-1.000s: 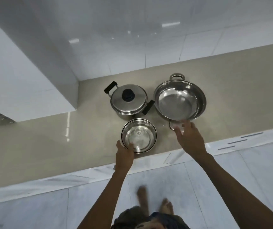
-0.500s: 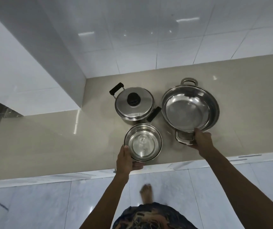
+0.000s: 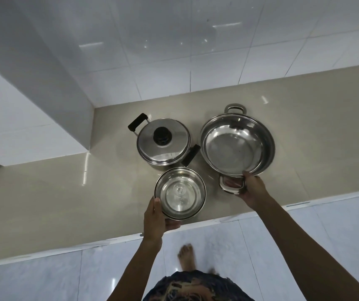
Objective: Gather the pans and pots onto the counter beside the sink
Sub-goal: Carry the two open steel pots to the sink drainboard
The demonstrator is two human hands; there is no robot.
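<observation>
Three steel vessels stand on the beige counter (image 3: 43, 192). A lidded pot (image 3: 163, 144) with black handles and a black knob is at the back. In front of it a small pot with a glass lid (image 3: 179, 193) is gripped at its near-left rim by my left hand (image 3: 155, 216). To the right lies a wide, shallow steel pan (image 3: 237, 144) with two loop handles. My right hand (image 3: 252, 187) is closed on its near handle, thumb on the rim.
A white tiled wall rises behind the counter, and a white tiled block (image 3: 33, 94) juts out over its left part. The counter's front edge (image 3: 217, 220) runs just below the small pot. My bare foot (image 3: 187, 257) is on the pale floor tiles.
Both hands have closed in: the left now wraps the small pot's rim, the right has taken the pan's near handle. My view has shifted closer and lower.
</observation>
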